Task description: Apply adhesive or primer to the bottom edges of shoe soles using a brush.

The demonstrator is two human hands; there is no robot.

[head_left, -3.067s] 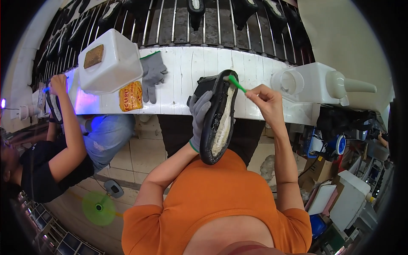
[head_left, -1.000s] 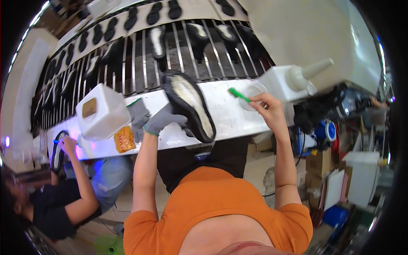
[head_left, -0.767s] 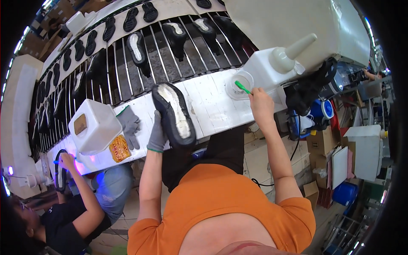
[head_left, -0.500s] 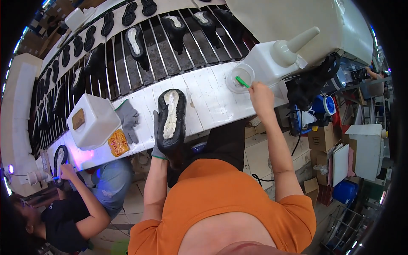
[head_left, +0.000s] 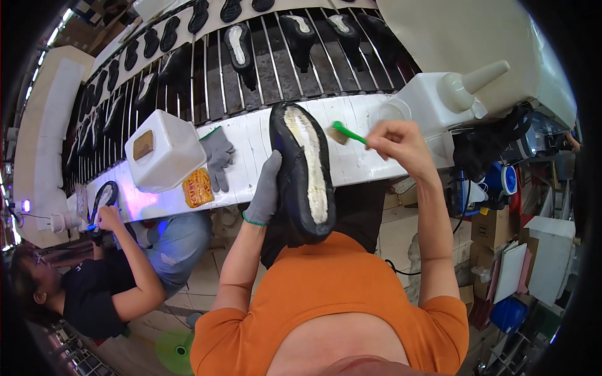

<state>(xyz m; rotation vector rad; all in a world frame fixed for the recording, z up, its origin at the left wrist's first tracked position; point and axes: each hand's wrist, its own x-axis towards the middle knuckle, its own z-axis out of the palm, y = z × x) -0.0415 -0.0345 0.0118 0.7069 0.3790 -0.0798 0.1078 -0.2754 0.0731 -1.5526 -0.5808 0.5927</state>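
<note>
My left hand (head_left: 266, 191), in a grey glove with a green cuff, grips the side of a black shoe upper (head_left: 290, 188). The upper is held bottom up, tilted, and a rough white strip runs along its middle. To its right, my bare right hand (head_left: 401, 145) pinches a small brush (head_left: 351, 133) with a green handle and pale bristles. The bristles are in the air beside the upper, apart from it. Behind my right hand a clear round tub (head_left: 392, 110) stands on the white ledge (head_left: 357, 164), partly hidden by the hand.
A white jug with a spout (head_left: 453, 94) stands at the right, a white container (head_left: 164, 150) at the left. Nearby lie a grey glove (head_left: 218, 158) and an orange packet (head_left: 198, 188). Beyond runs a roller rack (head_left: 210, 81) with uppers and soles. At left, a co-worker (head_left: 103, 282) brushes a shoe.
My right hand has lifted the brush out of the tub and brought it left towards the upper. My left hand has raised and tilted the upper off the ledge. The view has shifted.
</note>
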